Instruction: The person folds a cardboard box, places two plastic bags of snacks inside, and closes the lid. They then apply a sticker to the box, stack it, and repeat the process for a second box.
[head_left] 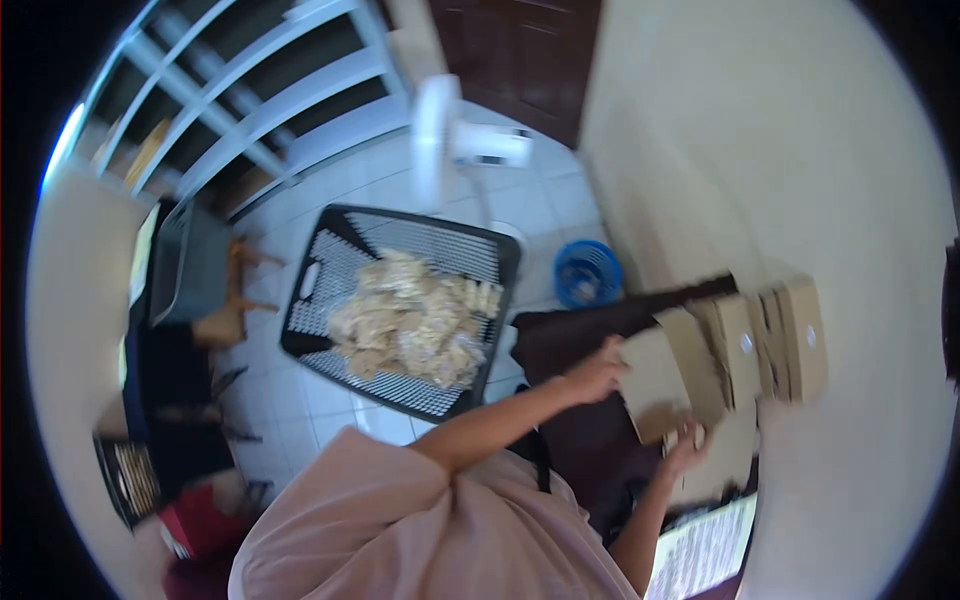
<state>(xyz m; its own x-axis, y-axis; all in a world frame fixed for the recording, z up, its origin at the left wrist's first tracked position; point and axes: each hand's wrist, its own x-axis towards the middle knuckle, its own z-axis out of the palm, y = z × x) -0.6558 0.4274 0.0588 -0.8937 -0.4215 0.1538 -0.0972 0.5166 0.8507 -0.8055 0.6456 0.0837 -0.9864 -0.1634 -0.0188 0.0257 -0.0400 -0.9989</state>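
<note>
An open cardboard box sits at the edge of the dark brown table, its flaps standing up. My left hand is closed on the box's left edge, fingers bent over the cardboard. At the box's near side is my right hand, its fingers curled in against the cardboard. Something small and pale may lie at those fingertips, but blur hides what it is. More cardboard boxes stand side by side against the wall, just right of the open one.
On the tiled floor, a dark perforated basket holds a heap of plastic-wrapped packets. A blue basket stands beside the brown table. A white fan is behind. A printed sheet lies near my right arm.
</note>
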